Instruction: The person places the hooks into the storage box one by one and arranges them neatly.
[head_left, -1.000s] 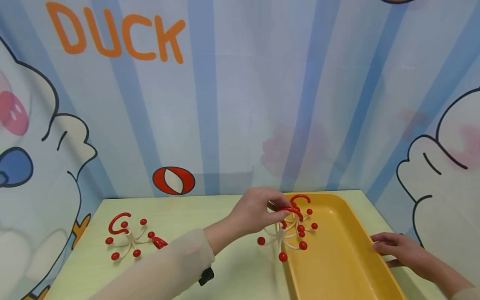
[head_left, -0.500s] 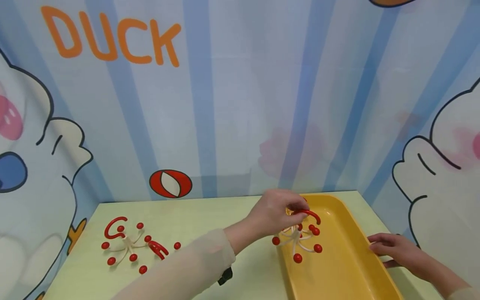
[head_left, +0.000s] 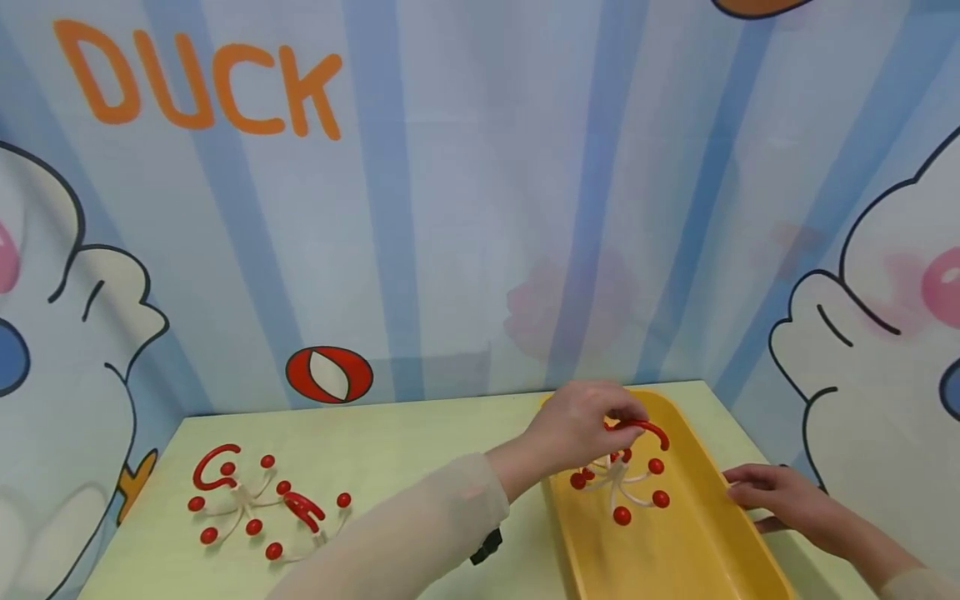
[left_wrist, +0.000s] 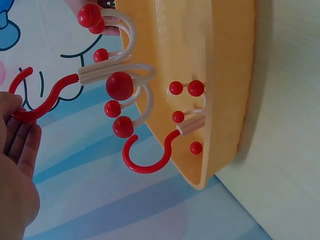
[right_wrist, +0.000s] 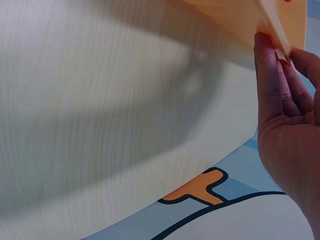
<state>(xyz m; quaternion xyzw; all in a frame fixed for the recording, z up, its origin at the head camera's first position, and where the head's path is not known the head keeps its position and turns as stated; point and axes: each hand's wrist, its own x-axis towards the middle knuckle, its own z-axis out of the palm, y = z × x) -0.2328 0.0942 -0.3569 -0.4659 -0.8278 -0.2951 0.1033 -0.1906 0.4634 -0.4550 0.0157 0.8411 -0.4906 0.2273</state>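
Observation:
My left hand (head_left: 588, 421) pinches the red hook end of a multi-hook hanger (head_left: 619, 477), whose pale stem carries several curved white prongs tipped with red balls. It hangs over the yellow tray (head_left: 686, 542). Inside the tray, the left wrist view shows a second hanger (left_wrist: 192, 123) of the same kind, its red hook reaching past the rim; the head view mostly hides it behind the held one. At the tray's right side, my right hand (head_left: 787, 504) grips the rim between thumb and fingers, as the right wrist view also shows.
Two more such hangers lie on the pale table at the left: one full in view (head_left: 242, 498), the other hanger (head_left: 306, 510) partly behind my left sleeve (head_left: 405, 533). A printed cloth backdrop (head_left: 465, 208) rises behind the table.
The left hand has carried its hanger rightward, from above the tray's left edge to over the tray. More of the second hanger on the table shows now. The right hand stays at the rim.

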